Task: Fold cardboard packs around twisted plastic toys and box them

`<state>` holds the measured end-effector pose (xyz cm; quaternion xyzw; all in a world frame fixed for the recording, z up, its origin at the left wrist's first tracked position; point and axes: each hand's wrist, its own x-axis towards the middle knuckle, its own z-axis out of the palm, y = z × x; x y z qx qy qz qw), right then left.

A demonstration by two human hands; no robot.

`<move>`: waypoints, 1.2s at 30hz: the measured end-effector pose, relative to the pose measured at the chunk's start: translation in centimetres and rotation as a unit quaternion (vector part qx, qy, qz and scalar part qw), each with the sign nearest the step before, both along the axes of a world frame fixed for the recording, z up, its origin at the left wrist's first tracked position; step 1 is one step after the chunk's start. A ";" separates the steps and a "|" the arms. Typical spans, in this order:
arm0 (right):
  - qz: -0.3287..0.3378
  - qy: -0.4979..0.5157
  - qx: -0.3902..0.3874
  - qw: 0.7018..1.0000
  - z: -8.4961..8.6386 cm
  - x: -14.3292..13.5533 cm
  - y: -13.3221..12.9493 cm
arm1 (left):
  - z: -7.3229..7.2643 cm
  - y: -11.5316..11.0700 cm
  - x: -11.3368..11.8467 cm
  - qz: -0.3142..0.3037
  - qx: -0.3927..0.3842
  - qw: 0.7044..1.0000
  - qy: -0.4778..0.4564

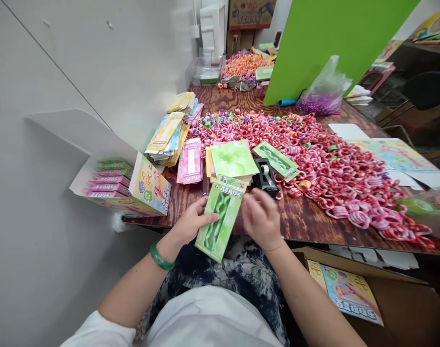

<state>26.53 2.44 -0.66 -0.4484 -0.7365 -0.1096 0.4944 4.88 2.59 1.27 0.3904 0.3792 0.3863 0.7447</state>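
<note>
My left hand (193, 220) grips a green box (229, 212) by its left side, thumb across the front. Through the box's window a green twisted toy (220, 217) shows. Close to the box's upper right edge, my right hand (262, 219) is curled and blurred by motion; whatever its fingers hold, if anything, I cannot make out. Just beyond that hand stands a black tape dispenser (267, 180). Another green box (276, 160) with a window lies behind the dispenser. Green and pink cards (232, 158) are stacked beyond the held box.
Red and pink striped rings (313, 164) cover much of the wooden table (292, 226). At left are a display carton (151, 188) with several boxes, pink packages (190, 161) and yellow packages (165, 132). A green panel (335, 33) rises behind. An open cardboard box (404, 308) sits lower right.
</note>
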 end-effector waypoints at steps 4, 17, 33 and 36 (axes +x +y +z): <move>-0.210 0.110 -0.188 0.953 -0.3 4.6 2.8 | 0.0 0.4 -0.1 0.038 0.062 0.997 0.025; -0.082 0.428 -0.517 0.736 -1.7 10.1 8.0 | -0.3 0.5 -0.6 0.048 0.085 0.993 0.062; -0.016 0.613 -0.356 0.705 -4.8 6.2 3.5 | -1.6 1.3 -1.0 0.093 0.070 0.992 0.039; -0.053 0.593 -0.369 0.714 -5.3 6.0 3.9 | -1.5 1.3 -1.0 0.097 0.070 0.992 0.034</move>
